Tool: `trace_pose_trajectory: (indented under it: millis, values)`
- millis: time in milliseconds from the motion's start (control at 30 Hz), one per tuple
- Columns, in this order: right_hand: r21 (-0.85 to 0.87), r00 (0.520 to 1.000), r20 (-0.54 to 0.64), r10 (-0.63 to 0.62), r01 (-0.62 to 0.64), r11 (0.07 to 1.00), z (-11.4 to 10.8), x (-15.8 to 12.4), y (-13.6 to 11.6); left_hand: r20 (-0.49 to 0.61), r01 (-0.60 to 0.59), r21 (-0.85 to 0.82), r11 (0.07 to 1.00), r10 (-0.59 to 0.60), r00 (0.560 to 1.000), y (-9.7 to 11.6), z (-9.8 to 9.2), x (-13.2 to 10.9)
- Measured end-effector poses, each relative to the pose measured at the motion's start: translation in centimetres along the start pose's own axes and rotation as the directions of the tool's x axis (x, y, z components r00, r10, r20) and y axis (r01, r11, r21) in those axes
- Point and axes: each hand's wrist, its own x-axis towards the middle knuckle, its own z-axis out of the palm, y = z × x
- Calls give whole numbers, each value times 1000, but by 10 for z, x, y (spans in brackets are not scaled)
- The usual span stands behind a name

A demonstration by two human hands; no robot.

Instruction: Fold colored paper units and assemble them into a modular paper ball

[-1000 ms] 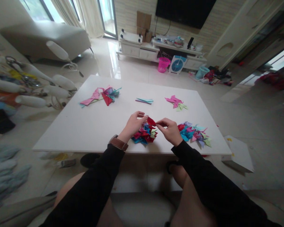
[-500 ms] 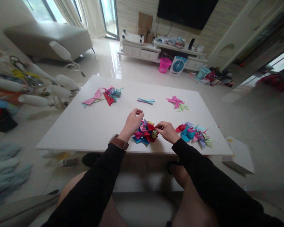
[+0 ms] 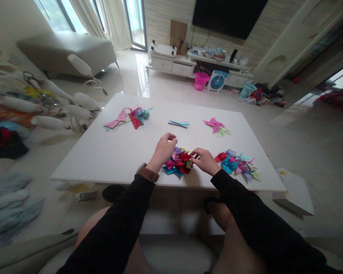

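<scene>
A cluster of folded paper pieces in red, blue, pink and yellow sits near the front edge of the white table. My left hand, with a brown watch on the wrist, is curled at the upper left of the cluster; its fingertips are partly hidden, and whether they hold anything does not show. At the right side of the cluster, my right hand has its fingers bent against the paper, thumb and index close together. What lies between them is too small to make out.
Folded paper lies in a pile at the right, a pink and green group, a flat blue and purple stack and a pink, red and teal group. White lamp arms stand left of the table.
The whole view has shifted slightly, moving the table a little right and down in the picture. The fingers of my right hand have moved slightly at the cluster's edge.
</scene>
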Motion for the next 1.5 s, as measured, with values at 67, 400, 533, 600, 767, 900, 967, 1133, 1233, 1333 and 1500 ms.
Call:
trace_pose_trajectory:
  millis: [67,400,533,600,767,900,967,1133,1233,1333,1500]
  values:
    - [0,1000,4,-3,3,1000,0,0,0,10,-13,6,1000,13,1000,0,0,0]
    - [95,994,-62,-91,97,991,2,1,-1,41,-40,29,999,39,998,4,-2,-4]
    - [179,981,-138,-136,160,971,1,1,-7,82,-86,20,996,84,993,2,-3,-6]
    - [198,974,-156,-164,194,961,0,0,-11,102,-79,-20,997,81,991,1,-2,-7]
    - [216,969,-135,-206,232,949,0,-2,-15,117,-76,-46,996,81,990,2,-2,-9]
    - [240,966,-128,-225,251,938,0,-2,-14,113,-86,-40,996,90,990,5,-3,-11]
    - [262,957,-124,-262,286,922,0,-3,-14,111,-126,-38,991,130,985,5,-3,-11]
    - [276,928,-135,-348,373,886,1,-2,-16,126,-264,-17,965,264,956,-1,-1,-9]
    - [278,913,-137,-384,407,870,4,-1,-15,135,-290,-5,957,288,948,-4,-1,-7]
    - [279,915,-139,-378,403,872,4,-1,-14,145,-289,7,957,285,948,-6,-1,-6]
    - [255,918,-129,-376,397,882,4,-2,-14,148,-289,25,957,282,948,-7,0,-6]
